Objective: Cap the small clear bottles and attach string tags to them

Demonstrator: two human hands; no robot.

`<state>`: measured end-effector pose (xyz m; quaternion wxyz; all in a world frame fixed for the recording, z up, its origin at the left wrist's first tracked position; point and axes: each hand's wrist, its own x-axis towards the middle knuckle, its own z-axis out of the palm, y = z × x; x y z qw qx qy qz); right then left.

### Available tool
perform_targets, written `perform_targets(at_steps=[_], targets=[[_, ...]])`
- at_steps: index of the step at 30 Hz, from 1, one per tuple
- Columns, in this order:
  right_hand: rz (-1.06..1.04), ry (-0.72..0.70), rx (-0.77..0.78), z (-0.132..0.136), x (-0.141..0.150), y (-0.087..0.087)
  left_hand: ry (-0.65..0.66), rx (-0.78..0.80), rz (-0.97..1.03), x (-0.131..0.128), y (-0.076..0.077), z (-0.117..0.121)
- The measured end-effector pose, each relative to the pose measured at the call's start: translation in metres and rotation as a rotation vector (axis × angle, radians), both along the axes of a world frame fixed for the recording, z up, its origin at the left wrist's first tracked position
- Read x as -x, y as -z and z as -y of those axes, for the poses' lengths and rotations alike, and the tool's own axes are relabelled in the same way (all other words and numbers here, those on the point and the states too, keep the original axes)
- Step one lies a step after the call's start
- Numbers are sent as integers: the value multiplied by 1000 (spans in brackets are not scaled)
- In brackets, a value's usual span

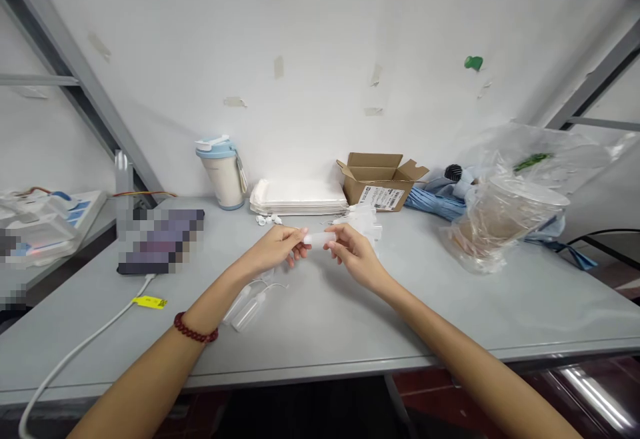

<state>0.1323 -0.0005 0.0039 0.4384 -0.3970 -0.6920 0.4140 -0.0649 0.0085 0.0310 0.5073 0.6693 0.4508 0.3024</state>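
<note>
A small translucent white plastic bottle [319, 239] lies level between my two hands, just above the table. The fingertips of my left hand [281, 247] pinch its left end. My right hand [354, 253] grips the other end between thumb and fingers. Below my left wrist, clear squeeze bottles [250, 311] with thin bent spouts rest on the table. Several little white caps [269, 219] lie behind my left hand. Behind the right one is a heap of clear plastic bottles [367, 220], partly hidden by it.
White envelopes [303, 197] are stacked by the wall, between a cream tumbler [226, 179] and an open cardboard box [375, 182]. To the left a blurred-out dark device [163, 242] trails a white cable [87, 342]. Blue fabric [435, 202] and a plastic-wrapped tub [505, 222] stand right.
</note>
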Motion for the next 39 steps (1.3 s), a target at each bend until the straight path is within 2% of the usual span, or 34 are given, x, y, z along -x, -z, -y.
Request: perform_targets(at_steps=[5, 9, 12, 19, 26, 29, 34, 39], targets=[[36, 64, -93, 2, 2, 1, 6, 60, 47, 0, 2, 0], [112, 70, -131, 5, 2, -1, 20, -41, 51, 1, 3, -1], [134, 81, -120, 7, 1, -5, 38, -121, 20, 0, 1, 1], [108, 111, -54, 10, 2, -10, 54, -198, -53, -2, -8, 9], [100, 144, 6, 4, 2, -5, -4, -277, -44, -7, -4, 8], [71, 148, 12, 5, 2, -5, 6, -264, -24, -6, -5, 7], [-26, 114, -45, 9, 4, -6, 55, -140, -5, -1, -6, 5], [-15, 127, -99, 12, 4, -6, 58, -106, 25, -1, -6, 5]])
